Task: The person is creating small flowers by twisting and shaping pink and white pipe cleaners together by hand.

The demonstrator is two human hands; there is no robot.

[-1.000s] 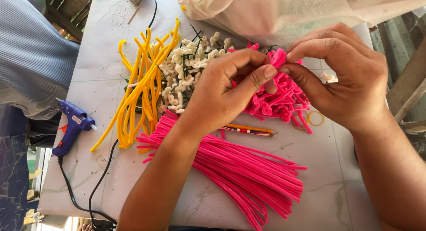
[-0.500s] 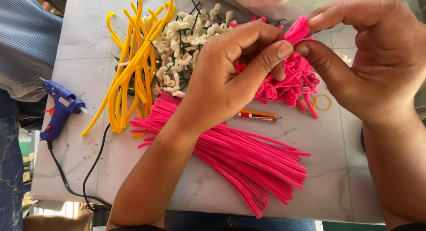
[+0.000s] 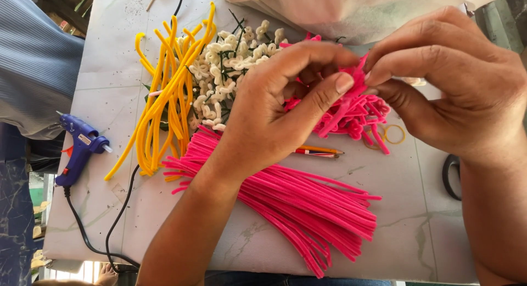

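My left hand (image 3: 274, 110) and my right hand (image 3: 455, 83) meet above the table, both pinching one bent pink pipe cleaner (image 3: 354, 80) between thumbs and fingertips. Under them lies a heap of curled pink pipe-cleaner pieces (image 3: 357, 118). A big bundle of straight pink pipe cleaners (image 3: 307, 203) lies under my left forearm. Left of my left hand are white curled pieces (image 3: 219, 72) and long yellow pipe cleaners (image 3: 164, 99).
A blue glue gun (image 3: 77, 149) with a black cord (image 3: 82, 231) lies at the table's left edge. An orange pencil (image 3: 318, 151), a yellow rubber band (image 3: 394, 134) and a black ring (image 3: 450, 176) lie on the white table (image 3: 110, 55). A person's striped sleeve (image 3: 33, 61) is far left.
The view has shifted and both hands look nearer. My fingers have worked the pink pipe cleaner, which now sits lower between the fingertips.
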